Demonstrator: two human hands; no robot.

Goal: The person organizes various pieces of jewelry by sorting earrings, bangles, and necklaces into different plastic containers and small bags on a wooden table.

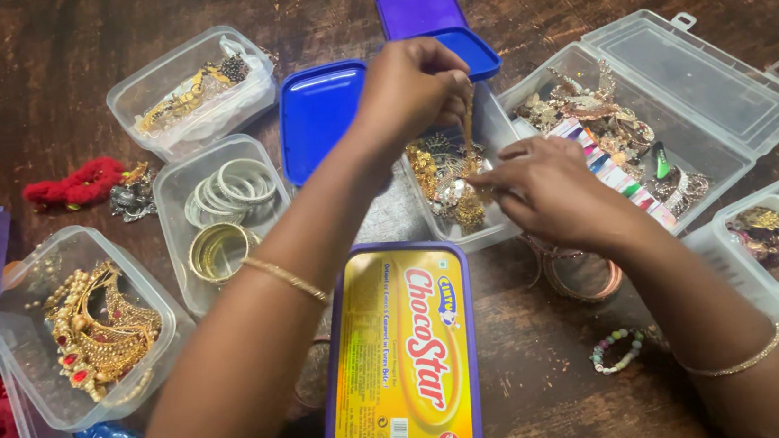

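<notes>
Yellow lid with purple rim (403,356) lay at lower centre, right hand (554,195) pinched closed on gold jewellery (451,184) over a clear tub (495,133) mid-frame, left hand (410,88) above gripped a gold chain (468,121), fingers tight.

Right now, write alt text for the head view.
Two bare hands, left hand and right hand, pull a gold chain from a clear box of gold jewellery. More open boxes surround them on a dark wooden table.
</notes>
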